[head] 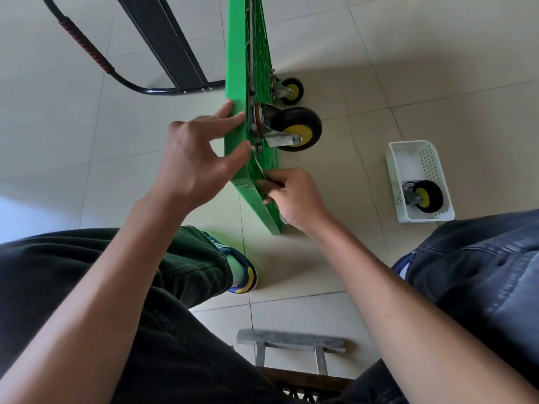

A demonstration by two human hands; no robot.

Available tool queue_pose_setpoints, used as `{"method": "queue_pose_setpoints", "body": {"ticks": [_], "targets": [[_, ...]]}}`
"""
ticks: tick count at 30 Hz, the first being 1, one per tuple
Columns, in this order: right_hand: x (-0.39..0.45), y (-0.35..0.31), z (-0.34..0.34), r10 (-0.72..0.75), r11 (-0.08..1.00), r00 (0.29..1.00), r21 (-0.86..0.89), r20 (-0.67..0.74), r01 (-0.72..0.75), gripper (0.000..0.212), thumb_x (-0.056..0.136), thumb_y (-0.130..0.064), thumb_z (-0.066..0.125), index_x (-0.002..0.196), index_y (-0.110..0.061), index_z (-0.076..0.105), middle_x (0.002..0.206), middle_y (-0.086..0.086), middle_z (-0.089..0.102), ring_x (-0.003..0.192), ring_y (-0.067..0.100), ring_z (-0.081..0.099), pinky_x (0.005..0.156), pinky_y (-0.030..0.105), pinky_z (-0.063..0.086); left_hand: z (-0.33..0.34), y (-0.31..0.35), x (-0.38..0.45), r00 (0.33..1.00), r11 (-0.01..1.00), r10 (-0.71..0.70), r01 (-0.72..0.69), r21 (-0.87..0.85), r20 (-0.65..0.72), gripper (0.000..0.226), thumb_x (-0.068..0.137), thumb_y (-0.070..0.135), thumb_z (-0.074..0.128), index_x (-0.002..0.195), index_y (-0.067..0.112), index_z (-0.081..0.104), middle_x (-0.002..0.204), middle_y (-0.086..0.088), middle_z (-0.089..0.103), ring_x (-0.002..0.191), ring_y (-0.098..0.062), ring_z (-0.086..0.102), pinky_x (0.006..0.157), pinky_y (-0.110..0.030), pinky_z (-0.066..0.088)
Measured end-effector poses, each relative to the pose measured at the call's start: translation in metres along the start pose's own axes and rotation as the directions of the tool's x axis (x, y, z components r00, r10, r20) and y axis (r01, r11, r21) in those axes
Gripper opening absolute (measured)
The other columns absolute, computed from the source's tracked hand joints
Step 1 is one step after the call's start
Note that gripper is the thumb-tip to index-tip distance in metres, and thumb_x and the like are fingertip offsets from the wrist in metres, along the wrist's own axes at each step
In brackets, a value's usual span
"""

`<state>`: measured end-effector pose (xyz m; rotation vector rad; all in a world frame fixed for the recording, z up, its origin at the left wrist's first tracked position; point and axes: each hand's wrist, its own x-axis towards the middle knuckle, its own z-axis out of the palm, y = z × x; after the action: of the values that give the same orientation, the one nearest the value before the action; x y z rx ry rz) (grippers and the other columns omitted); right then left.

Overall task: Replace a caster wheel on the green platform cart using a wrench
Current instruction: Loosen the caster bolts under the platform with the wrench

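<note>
Cart (237,68) tipped on edge on the tiled floor (408,53), green deck running from 12 o'clock toward centre, ribbed underside facing 3 o'clock. Folded handle (87,51), black with a red-wound grip, at 11 o'clock.

Casters counted: three. Two mounted on the underside: near caster (297,128) just right of centre, black tyre with yellow hub, steel fork and bolt head visible; far caster (291,90) smaller in view, toward 1 o'clock. One loose caster (426,196) lying in the basket (408,153), white and perforated, at 3 o'clock, well apart from the cart.

Hands counted: two. Left hand (195,158) at centre, fingers spread and nearly straight, fingertips pressing the smooth face and edge of the deck beside the near caster; nothing gripped. Right hand (294,196) just below, at 5 o'clock of the near caster, fingers curled round a slim wrench (259,167) running up toward the caster's mounting plate; the tool's head hidden against the ribs.

Two trousered legs and one shoe (242,272) at 6 to 8 o'clock. Stool (291,342) at 6 o'clock.
</note>
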<state>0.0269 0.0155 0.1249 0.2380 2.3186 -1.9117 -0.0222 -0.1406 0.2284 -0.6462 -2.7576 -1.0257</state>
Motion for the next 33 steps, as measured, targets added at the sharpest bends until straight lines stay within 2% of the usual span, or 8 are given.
{"method": "queue_pose_setpoints", "body": {"ticks": [2,6,9,12,16,19,23,33], "targets": [[-0.001,-0.002,0.002,-0.009,0.999,1.0,0.044,-0.027,0.01,0.015,0.096,-0.016,0.068,0.097,-0.011,0.081,0.069,0.017,0.07,0.056,0.011,0.053,0.059,0.028,0.04,0.001,0.0,0.0,1.0,1.0,-0.005,0.005,0.002,-0.001,0.043,0.084,0.021,0.073,0.126,0.01,0.071,0.135,-0.013,0.063,0.129,-0.005,0.057,0.107,-0.013,0.043],[-0.002,-0.001,-0.007,0.056,0.998,0.998,0.016,-0.012,-0.056,0.017,0.096,-0.019,0.066,0.1,-0.023,0.082,0.055,-0.009,0.059,0.054,0.007,0.049,0.057,0.023,0.036,-0.001,0.001,0.0,1.0,1.0,-0.008,0.008,0.001,-0.002,0.042,0.084,0.017,0.074,0.125,0.009,0.072,0.132,-0.014,0.065,0.128,-0.007,0.059,0.106,-0.01,0.042],[-0.002,-0.004,-0.015,0.118,0.992,0.993,0.05,0.011,-0.118,0.019,0.099,-0.024,0.063,0.098,-0.029,0.081,0.059,-0.004,0.058,0.048,0.004,0.045,0.052,0.018,0.034,-0.001,0.002,0.0,1.0,1.0,-0.011,0.011,0.006,0.006,0.042,0.084,0.017,0.075,0.125,0.009,0.072,0.132,-0.014,0.065,0.129,-0.007,0.057,0.105,-0.006,0.039],[-0.004,-0.006,-0.018,0.143,0.982,0.989,0.128,-0.031,-0.138,0.02,0.094,-0.033,0.065,0.08,-0.035,0.078,0.062,0.004,0.063,0.056,0.014,0.05,0.065,0.031,0.038,-0.002,0.004,0.0,1.0,1.0,-0.016,0.016,0.002,0.014,0.042,0.084,0.018,0.075,0.126,0.009,0.071,0.133,-0.013,0.065,0.128,-0.008,0.059,0.105,-0.007,0.04],[-0.006,-0.014,-0.025,0.198,0.941,0.98,0.282,-0.006,-0.188,0.017,0.094,-0.016,0.07,0.109,-0.016,0.078,0.075,0.003,0.073,0.06,0.013,0.057,0.065,0.028,0.045,-0.003,0.006,0.0,1.0,1.0,-0.008,0.008,0.012,0.012,0.042,0.085,0.016,0.075,0.126,0.008,0.071,0.134,-0.013,0.064,0.123,-0.011,0.062,0.103,-0.006,0.041],[-0.009,-0.024,-0.029,0.261,0.902,0.963,0.339,0.068,-0.269,0.014,0.09,-0.011,0.075,0.101,-0.021,0.075,0.063,-0.005,0.07,0.059,0.014,0.059,0.058,0.025,0.042,-0.003,0.005,-0.001,1.0,1.0,-0.014,0.014,0.003,0.01,0.043,0.084,0.016,0.076,0.126,0.008,0.071,0.134,-0.013,0.064,0.125,-0.009,0.061,0.106,-0.014,0.045],[-0.013,-0.036,-0.028,0.321,0.816,0.936,0.46,0.144,-0.35,0.015,0.088,-0.007,0.075,0.102,-0.011,0.073,0.07,0.002,0.072,0.057,0.014,0.062,0.05,0.024,0.04,-0.003,0.005,-0.001,1.0,1.0,-0.013,0.013,0.0,0.01,0.043,0.084,0.015,0.076,0.126,0.009,0.07,0.136,-0.011,0.063,0.122,-0.011,0.063,0.102,-0.008,0.044],[-0.015,-0.05,-0.03,0.293,0.733,0.945,0.599,0.148,-0.321,0.01,0.09,-0.012,0.073,0.094,-0.003,0.075,0.078,0.007,0.069,0.056,0.013,0.061,0.056,0.026,0.043,-0.003,0.006,-0.001,1.0,1.0,-0.016,0.016,-0.003,0.019,0.043,0.085,0.015,0.076,0.127,0.007,0.07,0.137,-0.013,0.061,0.121,-0.013,0.063,0.098,0.0,0.04]]}}
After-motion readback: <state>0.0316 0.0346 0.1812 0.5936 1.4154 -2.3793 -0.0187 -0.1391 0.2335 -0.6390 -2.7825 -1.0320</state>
